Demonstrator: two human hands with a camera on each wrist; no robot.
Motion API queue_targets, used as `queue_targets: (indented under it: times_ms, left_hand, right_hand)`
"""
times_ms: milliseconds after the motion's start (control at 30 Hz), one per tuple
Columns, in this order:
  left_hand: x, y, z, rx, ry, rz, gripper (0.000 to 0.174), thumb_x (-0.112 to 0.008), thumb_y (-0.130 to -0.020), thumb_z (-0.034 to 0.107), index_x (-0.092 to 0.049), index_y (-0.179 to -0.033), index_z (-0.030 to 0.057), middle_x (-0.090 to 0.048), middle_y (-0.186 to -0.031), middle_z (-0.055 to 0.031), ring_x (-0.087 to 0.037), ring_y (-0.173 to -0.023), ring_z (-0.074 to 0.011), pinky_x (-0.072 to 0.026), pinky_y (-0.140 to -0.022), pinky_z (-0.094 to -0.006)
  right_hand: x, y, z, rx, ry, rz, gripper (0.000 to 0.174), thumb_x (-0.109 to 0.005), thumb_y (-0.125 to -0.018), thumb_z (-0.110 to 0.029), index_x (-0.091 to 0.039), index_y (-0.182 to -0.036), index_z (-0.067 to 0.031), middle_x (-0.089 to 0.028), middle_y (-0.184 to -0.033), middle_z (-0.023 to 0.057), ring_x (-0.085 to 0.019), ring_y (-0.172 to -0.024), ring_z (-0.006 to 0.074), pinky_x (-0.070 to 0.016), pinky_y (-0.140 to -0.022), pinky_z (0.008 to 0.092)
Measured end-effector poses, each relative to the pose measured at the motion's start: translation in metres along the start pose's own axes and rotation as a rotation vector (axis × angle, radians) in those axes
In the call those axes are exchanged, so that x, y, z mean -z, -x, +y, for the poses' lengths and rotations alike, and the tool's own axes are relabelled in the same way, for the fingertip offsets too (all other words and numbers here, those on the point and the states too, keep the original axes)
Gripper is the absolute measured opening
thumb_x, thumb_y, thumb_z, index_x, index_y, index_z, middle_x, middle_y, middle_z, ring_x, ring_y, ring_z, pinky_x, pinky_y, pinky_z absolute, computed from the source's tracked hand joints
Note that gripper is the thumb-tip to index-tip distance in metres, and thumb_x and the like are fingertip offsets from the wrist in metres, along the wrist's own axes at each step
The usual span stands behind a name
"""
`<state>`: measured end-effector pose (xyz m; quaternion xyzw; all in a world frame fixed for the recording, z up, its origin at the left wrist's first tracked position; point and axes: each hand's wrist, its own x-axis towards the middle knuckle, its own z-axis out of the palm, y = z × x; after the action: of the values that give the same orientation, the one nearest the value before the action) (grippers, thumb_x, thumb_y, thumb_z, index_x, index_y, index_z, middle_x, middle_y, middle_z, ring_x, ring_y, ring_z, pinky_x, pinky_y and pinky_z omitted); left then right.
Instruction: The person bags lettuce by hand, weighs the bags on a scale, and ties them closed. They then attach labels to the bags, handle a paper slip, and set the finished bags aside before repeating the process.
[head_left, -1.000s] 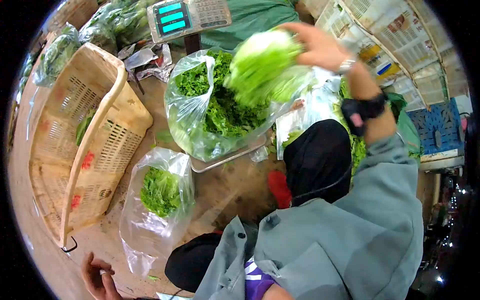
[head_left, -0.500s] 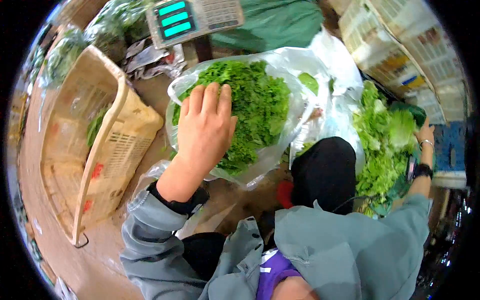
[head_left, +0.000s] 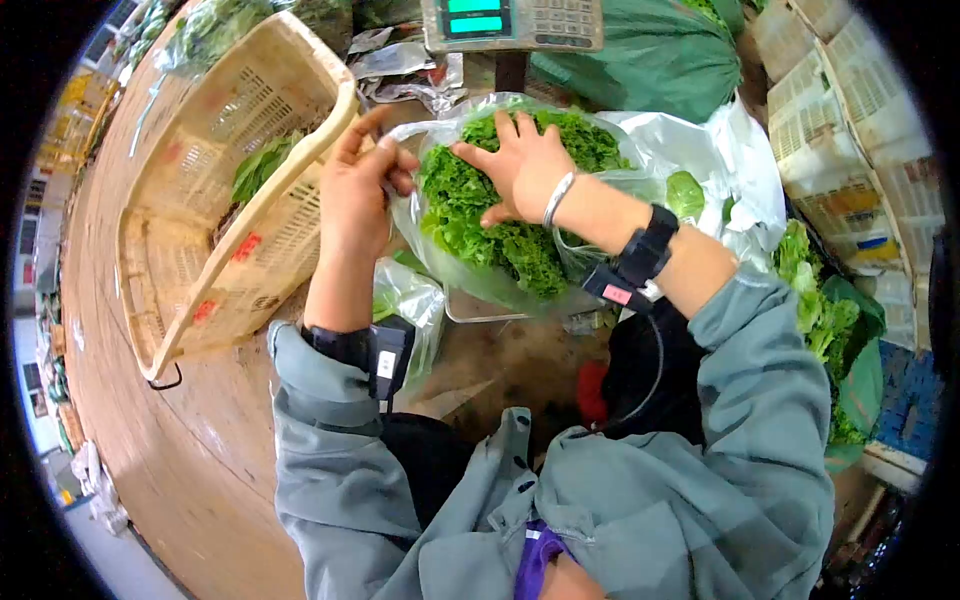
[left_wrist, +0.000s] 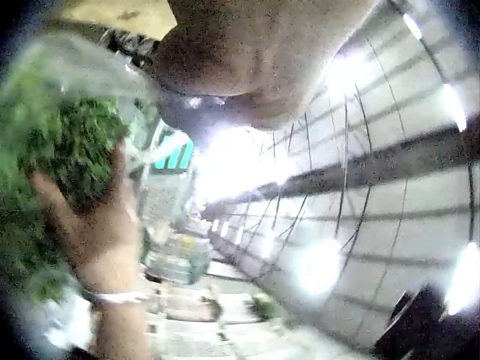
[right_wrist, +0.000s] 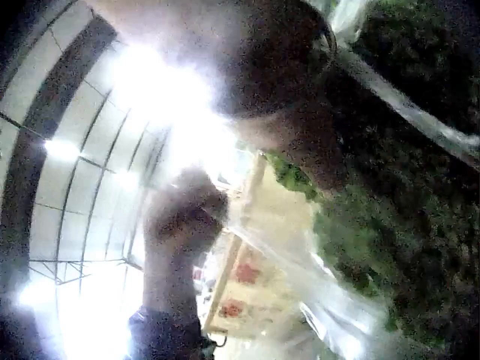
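Note:
Curly green lettuce fills a clear plastic bag in the middle of the head view. My right hand rests on top of the leaves with its fingers spread. At the bag's left side, my left hand pinches the rim of the plastic. The right wrist view shows the film stretched from the left hand back to the bag. In the left wrist view the right hand lies against the greens, thumb apart from the fingers.
A beige plastic crate with some leaves inside stands at left. Behind the bag is a scale display. Another clear bag lies near my left forearm. Loose lettuce sits at right, below stacked crates.
The right hand held a pale lettuce head, reached to the lettuce at right, and now lies on the bagged greens. The left hand moved from atop the greens to the bag's rim.

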<state>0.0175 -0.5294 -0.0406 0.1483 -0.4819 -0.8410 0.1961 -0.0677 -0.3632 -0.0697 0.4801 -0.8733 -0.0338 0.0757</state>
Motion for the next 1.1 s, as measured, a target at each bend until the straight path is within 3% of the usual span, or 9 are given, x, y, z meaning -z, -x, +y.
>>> queue_targets:
  times_ms: [167, 267, 433, 567, 600, 733, 867, 1033, 1100]
  left_hand:
    - [-0.017, 0.021, 0.002, -0.078, -0.173, -0.194, 0.021, -0.047, -0.084, 0.005, -0.057, -0.103, 0.0023, -0.062, -0.097, -0.0095, -0.052, -0.052, -0.0061, -0.0328, -0.042, -0.0154]
    - [-0.015, 0.026, 0.013, -0.031, -0.255, -0.362, 0.023, -0.045, -0.085, 0.006, -0.054, -0.105, -0.0001, -0.059, -0.105, -0.0117, -0.05, -0.052, -0.0065, -0.0326, -0.042, -0.0156]
    - [-0.001, 0.016, 0.009, 0.04, -0.142, -0.332, 0.024, -0.044, -0.086, 0.006, -0.055, -0.106, 0.0003, -0.059, -0.105, -0.0097, -0.053, -0.059, -0.0073, -0.037, -0.05, -0.0168]
    - [0.009, 0.008, 0.005, 0.027, -0.097, -0.312, 0.023, -0.047, -0.084, 0.005, -0.058, -0.104, 0.0021, -0.061, -0.099, -0.0066, -0.056, -0.059, -0.0085, -0.0401, -0.052, -0.0187]
    - [0.009, 0.006, 0.002, 0.027, -0.095, -0.361, 0.024, -0.046, -0.085, 0.005, -0.056, -0.106, 0.0017, -0.06, -0.104, -0.0078, -0.055, -0.061, -0.009, -0.0435, -0.057, -0.0199]
    - [0.0, 0.0, -0.007, 0.005, -0.064, -0.36, 0.021, -0.048, -0.084, 0.005, -0.059, -0.102, 0.0022, -0.063, -0.089, -0.0042, -0.056, -0.056, -0.0087, -0.0411, -0.05, -0.0197]
    - [-0.006, 0.004, -0.006, 0.004, -0.097, -0.313, 0.022, -0.048, -0.084, 0.004, -0.059, -0.103, 0.0028, -0.061, -0.081, -0.0042, -0.057, -0.057, -0.0101, -0.0431, -0.052, -0.0211]
    - [-0.008, 0.01, -0.002, 0.066, -0.086, -0.278, 0.026, -0.05, -0.083, 0.007, -0.057, -0.108, 0.0017, -0.061, -0.073, -0.0027, -0.054, -0.055, -0.0083, -0.0407, -0.051, -0.0195]
    - [-0.004, 0.006, -0.001, 0.074, -0.026, -0.416, 0.028, -0.051, -0.082, 0.008, -0.057, -0.109, 0.0016, -0.061, -0.075, -0.0027, -0.048, -0.051, -0.0063, -0.0381, -0.048, -0.0187]
  right_hand:
    - [-0.021, 0.034, -0.012, -0.039, 0.095, 0.146, 0.058, -0.064, -0.068, -0.046, -0.047, -0.121, -0.0274, -0.049, -0.113, 0.0195, -0.044, -0.104, 0.0361, -0.0384, -0.076, 0.046]
    - [0.013, 0.013, -0.003, -0.058, 0.05, -0.036, 0.068, -0.067, -0.058, -0.056, -0.05, -0.115, -0.0218, -0.053, -0.101, 0.0084, -0.047, -0.099, 0.0259, -0.0339, -0.082, 0.0441]
    - [0.028, -0.056, 0.019, 0.105, 0.099, -0.324, 0.077, -0.069, -0.056, -0.058, -0.047, -0.122, -0.0247, -0.052, -0.112, 0.013, -0.048, -0.105, 0.0312, -0.0399, -0.085, 0.0426]
    - [0.027, -0.063, 0.024, 0.154, 0.137, -0.498, 0.083, -0.079, -0.053, -0.033, -0.042, -0.126, -0.0257, -0.042, -0.123, 0.0158, -0.044, -0.111, 0.0345, -0.0419, -0.087, 0.044]
    - [0.026, -0.056, 0.021, 0.114, 0.19, -0.479, 0.084, -0.08, -0.051, -0.021, -0.042, -0.126, -0.0248, -0.038, -0.127, 0.0161, -0.044, -0.11, 0.0365, -0.0441, -0.085, 0.0446]
    - [-0.003, -0.034, 0.022, 0.221, 0.272, -0.286, 0.037, -0.046, -0.081, -0.01, -0.049, -0.117, -0.0207, -0.051, -0.109, 0.0154, -0.052, -0.101, 0.0338, -0.0496, -0.075, 0.0392]
    - [0.009, -0.026, 0.033, 0.256, 0.271, -0.223, 0.033, -0.046, -0.079, -0.012, -0.053, -0.11, -0.0193, -0.06, -0.088, 0.0072, -0.059, -0.088, 0.0261, -0.05, -0.068, 0.0355]
    - [0.061, 0.006, 0.038, 0.295, 0.219, -0.127, 0.029, -0.05, -0.073, -0.008, -0.057, -0.101, -0.0136, -0.058, -0.091, 0.0087, -0.057, -0.091, 0.0266, -0.0495, -0.069, 0.0369]
    - [0.059, 0.023, 0.068, 0.409, 0.051, 0.171, 0.028, -0.051, -0.07, -0.007, -0.058, -0.097, -0.0091, -0.057, -0.092, 0.0103, -0.055, -0.096, 0.0277, -0.0493, -0.072, 0.0362]
